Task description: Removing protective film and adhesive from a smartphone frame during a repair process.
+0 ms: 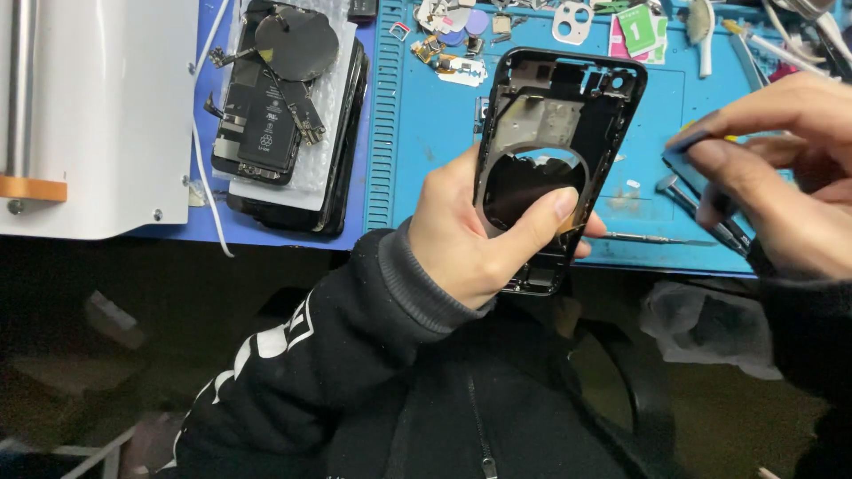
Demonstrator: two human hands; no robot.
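Observation:
My left hand grips a black, stripped phone housing by its lower end, thumb laid across the inside, holding it upright over the blue work mat. The housing shows a round opening and a grey metal plate inside. My right hand hovers to the right of the housing, fingers pinched on a small dark blue piece; what it is I cannot tell. A metal tool lies on the mat below that hand.
A stack of dark phones with a battery and round coil rests at the mat's left. Small parts, a camera bezel and green-pink tabs litter the back. A white machine stands far left. A thin probe lies near the mat's front edge.

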